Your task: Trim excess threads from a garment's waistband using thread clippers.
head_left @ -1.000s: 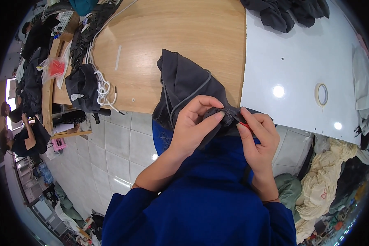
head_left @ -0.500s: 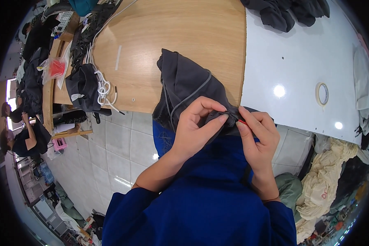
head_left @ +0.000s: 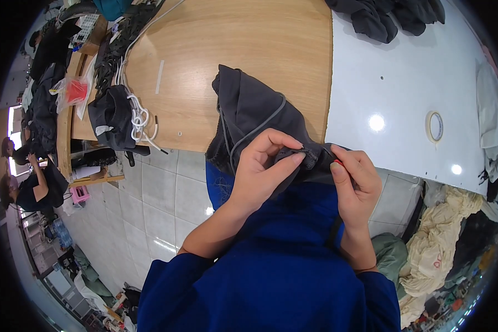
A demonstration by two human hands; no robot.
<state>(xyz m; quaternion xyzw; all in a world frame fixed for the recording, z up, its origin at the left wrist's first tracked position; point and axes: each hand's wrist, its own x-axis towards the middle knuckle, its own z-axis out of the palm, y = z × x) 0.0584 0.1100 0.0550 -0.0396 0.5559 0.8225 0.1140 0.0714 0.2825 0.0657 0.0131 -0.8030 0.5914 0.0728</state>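
A dark grey garment (head_left: 260, 105) with a grey cord lies over the table's front edge and hangs down towards my lap. My left hand (head_left: 263, 169) pinches a gathered, seamed edge of it between thumb and forefinger. Just to the right, my right hand (head_left: 355, 180) is closed around a small red-handled tool (head_left: 339, 162). Its thin dark tip points up and left, near the cloth, and the fingers cover most of it, so its exact kind cannot be made out.
The wooden tabletop (head_left: 243, 39) adjoins a white board (head_left: 404, 94) bearing a tape roll (head_left: 436, 127) and dark cloth (head_left: 371, 19). White cords (head_left: 139, 119) lie beside another dark garment (head_left: 112, 117) at left. Cream fabric (head_left: 440, 243) is heaped at lower right. People work at far left.
My right hand has moved slightly right with the red-handled tool, away from the pinched edge. My left hand has shifted a little up and left, still gripping the cloth.
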